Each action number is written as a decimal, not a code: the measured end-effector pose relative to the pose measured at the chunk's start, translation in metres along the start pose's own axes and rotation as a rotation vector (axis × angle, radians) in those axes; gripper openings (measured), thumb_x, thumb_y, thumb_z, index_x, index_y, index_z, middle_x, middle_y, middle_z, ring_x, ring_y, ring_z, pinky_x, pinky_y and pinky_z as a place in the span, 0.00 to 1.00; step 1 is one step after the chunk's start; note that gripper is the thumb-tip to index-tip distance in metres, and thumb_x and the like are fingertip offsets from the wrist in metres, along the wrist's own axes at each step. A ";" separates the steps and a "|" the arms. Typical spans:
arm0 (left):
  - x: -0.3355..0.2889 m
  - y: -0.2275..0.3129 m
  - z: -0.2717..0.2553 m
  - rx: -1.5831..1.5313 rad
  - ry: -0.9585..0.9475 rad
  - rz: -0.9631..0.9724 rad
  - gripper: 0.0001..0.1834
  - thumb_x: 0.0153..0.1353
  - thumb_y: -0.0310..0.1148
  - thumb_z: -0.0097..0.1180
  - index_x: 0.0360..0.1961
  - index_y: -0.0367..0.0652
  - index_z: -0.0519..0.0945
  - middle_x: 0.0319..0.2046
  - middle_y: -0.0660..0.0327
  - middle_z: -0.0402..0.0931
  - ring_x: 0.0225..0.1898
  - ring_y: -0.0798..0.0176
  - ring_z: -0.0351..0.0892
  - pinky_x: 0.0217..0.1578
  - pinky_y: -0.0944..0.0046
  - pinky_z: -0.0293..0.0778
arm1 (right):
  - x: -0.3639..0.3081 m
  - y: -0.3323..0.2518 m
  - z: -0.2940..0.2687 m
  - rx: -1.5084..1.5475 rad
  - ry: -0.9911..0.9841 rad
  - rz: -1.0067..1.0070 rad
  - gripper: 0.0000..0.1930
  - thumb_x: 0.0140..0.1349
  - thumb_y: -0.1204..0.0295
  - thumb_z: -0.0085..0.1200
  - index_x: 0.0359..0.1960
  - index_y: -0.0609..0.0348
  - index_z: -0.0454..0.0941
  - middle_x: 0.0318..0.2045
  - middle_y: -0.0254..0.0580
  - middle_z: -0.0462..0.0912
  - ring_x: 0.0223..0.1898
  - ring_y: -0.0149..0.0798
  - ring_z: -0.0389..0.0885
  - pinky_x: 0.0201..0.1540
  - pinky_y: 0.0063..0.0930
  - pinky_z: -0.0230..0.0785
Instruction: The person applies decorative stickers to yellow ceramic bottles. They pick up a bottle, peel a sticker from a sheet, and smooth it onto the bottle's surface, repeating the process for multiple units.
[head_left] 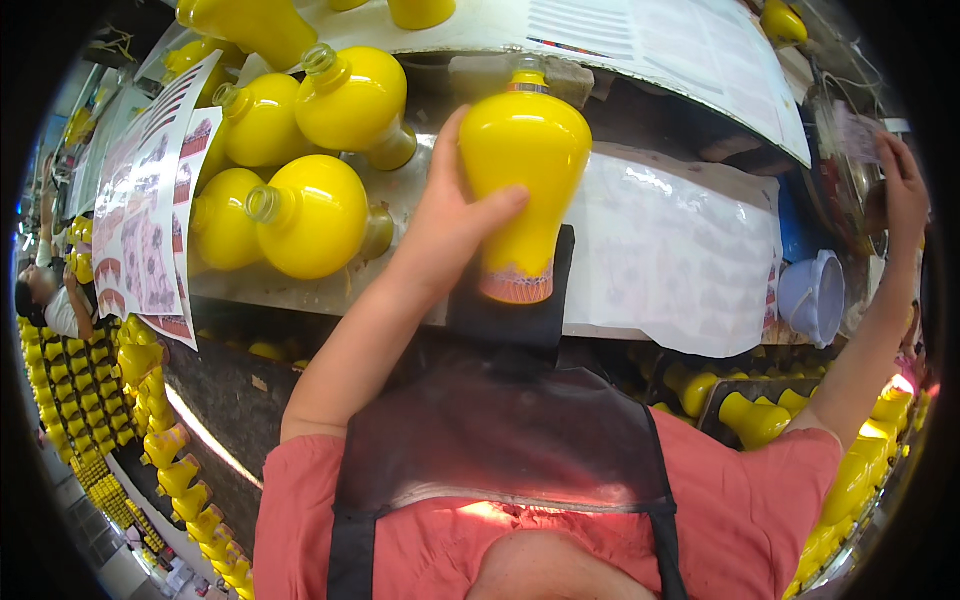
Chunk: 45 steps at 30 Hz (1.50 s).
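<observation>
Cluttered workbench [650, 240], left hand [445, 225] gripping yellow vase [522, 170] beside lying vases [300, 160], right hand [900, 190] spread open, far off.

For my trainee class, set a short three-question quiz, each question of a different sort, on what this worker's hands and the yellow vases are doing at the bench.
1. True or false: the left hand grips a yellow vase lying with its neck pointing away from the person.
2. Multiple choice: the right hand is (a) on the same vase, (b) reaching far to the right, away from the vase, (c) resting on the light blue plastic bowl.
3. Fill in: the held vase carries a decorated band near its ____.

Key
1. True.
2. b. What the right hand touches there cannot be made out.
3. Base, the end nearest the person, over the black pad.
</observation>
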<state>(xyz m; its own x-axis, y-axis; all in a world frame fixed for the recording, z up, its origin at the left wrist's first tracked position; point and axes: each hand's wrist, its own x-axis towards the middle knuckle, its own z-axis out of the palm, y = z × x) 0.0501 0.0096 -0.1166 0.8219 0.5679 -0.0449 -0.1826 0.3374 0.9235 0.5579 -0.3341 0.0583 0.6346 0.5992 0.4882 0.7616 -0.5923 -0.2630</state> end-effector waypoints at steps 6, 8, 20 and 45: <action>0.005 -0.004 -0.004 -0.172 -0.053 -0.044 0.49 0.64 0.29 0.65 0.79 0.42 0.47 0.70 0.51 0.63 0.72 0.55 0.63 0.72 0.54 0.61 | -0.082 -0.211 0.064 0.079 -0.207 -0.332 0.05 0.66 0.74 0.62 0.42 0.57 0.85 0.33 0.38 0.88 0.32 0.31 0.85 0.37 0.27 0.76; 0.005 -0.005 -0.006 -0.176 -0.073 -0.057 0.51 0.64 0.29 0.64 0.80 0.42 0.44 0.71 0.50 0.62 0.72 0.54 0.63 0.72 0.54 0.60 | -0.095 -0.255 0.075 0.036 -0.201 -0.511 0.04 0.63 0.76 0.63 0.39 0.57 0.85 0.33 0.42 0.87 0.33 0.43 0.87 0.38 0.30 0.77; -0.013 -0.003 -0.020 0.021 -0.128 0.114 0.62 0.59 0.45 0.69 0.81 0.41 0.36 0.78 0.45 0.45 0.78 0.49 0.49 0.75 0.51 0.51 | -0.097 -0.374 0.122 0.708 -0.816 -0.329 0.04 0.61 0.80 0.64 0.36 0.66 0.84 0.30 0.35 0.87 0.33 0.25 0.84 0.41 0.21 0.77; -0.008 -0.033 -0.011 0.634 0.130 0.343 0.61 0.53 0.48 0.74 0.78 0.35 0.48 0.70 0.41 0.54 0.71 0.39 0.56 0.72 0.45 0.55 | -0.092 -0.399 0.164 0.244 -0.323 -0.294 0.24 0.51 0.51 0.67 0.34 0.63 0.81 0.29 0.53 0.83 0.31 0.54 0.84 0.38 0.41 0.77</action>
<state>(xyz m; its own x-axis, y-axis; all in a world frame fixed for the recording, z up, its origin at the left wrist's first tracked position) 0.0431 0.0021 -0.1506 0.6969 0.6611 0.2779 -0.0384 -0.3525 0.9350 0.2169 -0.0641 -0.0181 0.3671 0.8811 0.2982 0.8985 -0.2530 -0.3586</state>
